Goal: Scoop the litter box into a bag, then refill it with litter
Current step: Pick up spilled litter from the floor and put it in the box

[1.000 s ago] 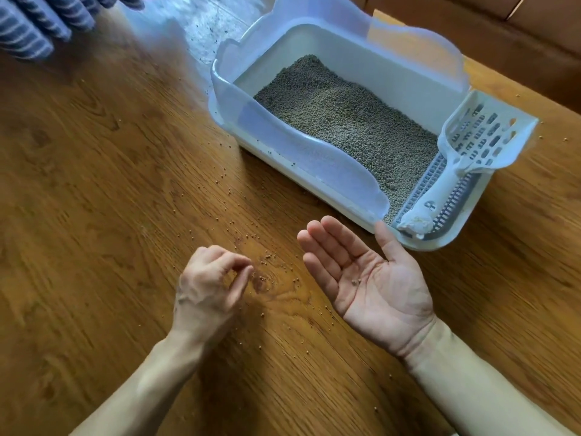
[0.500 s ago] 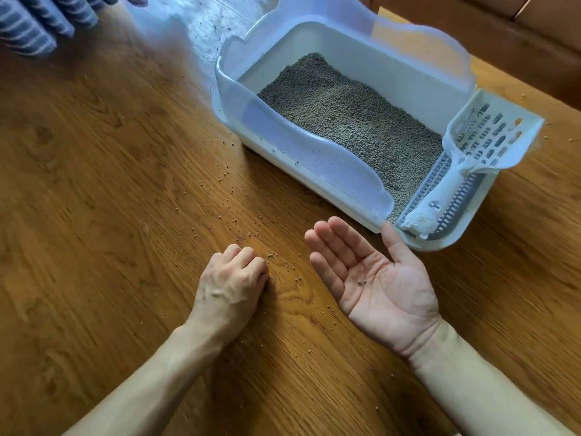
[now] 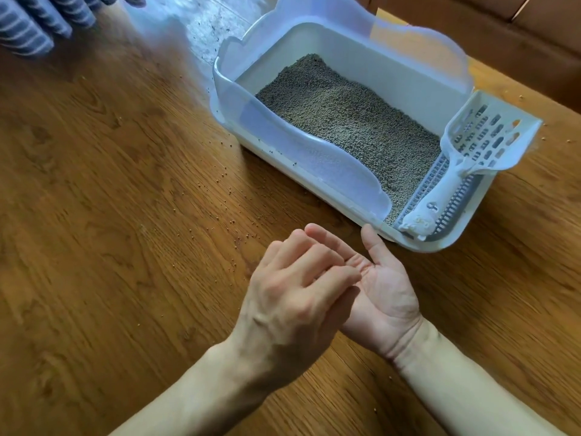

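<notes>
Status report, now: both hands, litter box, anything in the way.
Left hand over upturned right hand, left's grip hidden. Litter box filled, scoop resting on its end. Loose grains scattered on table.

White litter box [image 3: 314, 180] holds grey litter [image 3: 349, 118], scoop [image 3: 471, 152] propped inside.

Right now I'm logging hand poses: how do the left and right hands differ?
The left hand is turned back-up, while the right hand lies palm-up. The left hand sits on top, its fingers reaching into the right palm; the right hand is below, partly covered. The right thumb points toward the litter box; the left thumb is hidden. Both are bare and hover over the wooden table.
</notes>
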Demonstrator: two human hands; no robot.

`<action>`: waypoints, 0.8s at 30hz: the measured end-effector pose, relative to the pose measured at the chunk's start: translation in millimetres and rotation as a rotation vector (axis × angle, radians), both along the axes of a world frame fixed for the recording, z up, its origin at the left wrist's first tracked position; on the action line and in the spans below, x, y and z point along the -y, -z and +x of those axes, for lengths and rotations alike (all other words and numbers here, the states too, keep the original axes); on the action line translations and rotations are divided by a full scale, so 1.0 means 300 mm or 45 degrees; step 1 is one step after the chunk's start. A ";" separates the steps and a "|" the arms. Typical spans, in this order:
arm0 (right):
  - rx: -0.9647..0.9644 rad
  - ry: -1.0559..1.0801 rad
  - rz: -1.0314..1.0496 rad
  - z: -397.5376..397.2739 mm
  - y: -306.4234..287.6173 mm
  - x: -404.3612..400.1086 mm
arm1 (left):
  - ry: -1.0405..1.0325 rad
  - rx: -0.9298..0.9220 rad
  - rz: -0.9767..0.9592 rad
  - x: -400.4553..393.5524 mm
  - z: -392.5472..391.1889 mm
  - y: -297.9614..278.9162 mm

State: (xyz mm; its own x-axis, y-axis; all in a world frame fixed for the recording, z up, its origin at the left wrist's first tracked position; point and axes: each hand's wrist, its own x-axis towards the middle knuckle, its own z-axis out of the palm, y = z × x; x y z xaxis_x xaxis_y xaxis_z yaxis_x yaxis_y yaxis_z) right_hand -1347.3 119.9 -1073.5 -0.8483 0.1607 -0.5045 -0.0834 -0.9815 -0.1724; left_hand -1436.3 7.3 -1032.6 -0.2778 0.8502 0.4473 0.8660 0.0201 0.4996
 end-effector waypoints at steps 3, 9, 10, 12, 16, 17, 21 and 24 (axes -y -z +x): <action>0.000 0.018 0.046 0.004 0.006 -0.010 | -0.116 0.098 0.119 0.029 -0.039 -0.008; 0.002 0.066 0.074 0.016 0.019 -0.024 | -0.528 0.206 -0.273 0.084 -0.204 0.170; 0.002 0.067 0.078 0.016 0.021 -0.024 | -0.515 0.177 -0.373 0.097 -0.219 0.213; -0.004 0.068 0.077 0.016 0.022 -0.027 | -0.483 0.143 -0.484 0.111 -0.234 0.268; -0.011 0.079 0.086 0.026 0.022 -0.040 | -0.447 0.077 -0.553 0.096 -0.245 0.294; -0.002 0.082 0.089 0.028 0.023 -0.041 | -0.434 0.055 -0.565 0.090 -0.246 0.297; 0.013 0.077 0.083 0.036 0.027 -0.037 | -0.361 -0.027 -0.569 0.071 -0.258 0.299; 0.038 0.083 0.068 0.038 0.026 -0.033 | -0.307 -0.136 -0.564 0.047 -0.258 0.299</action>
State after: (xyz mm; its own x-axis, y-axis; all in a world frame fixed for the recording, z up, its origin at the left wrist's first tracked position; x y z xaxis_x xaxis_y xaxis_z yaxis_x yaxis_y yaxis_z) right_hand -1336.0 129.9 -1081.4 -0.8199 0.2427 -0.5186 -0.1411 -0.9634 -0.2279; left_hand -1513.6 -6.8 -1122.2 -0.4616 0.8820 0.0950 0.8564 0.4151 0.3069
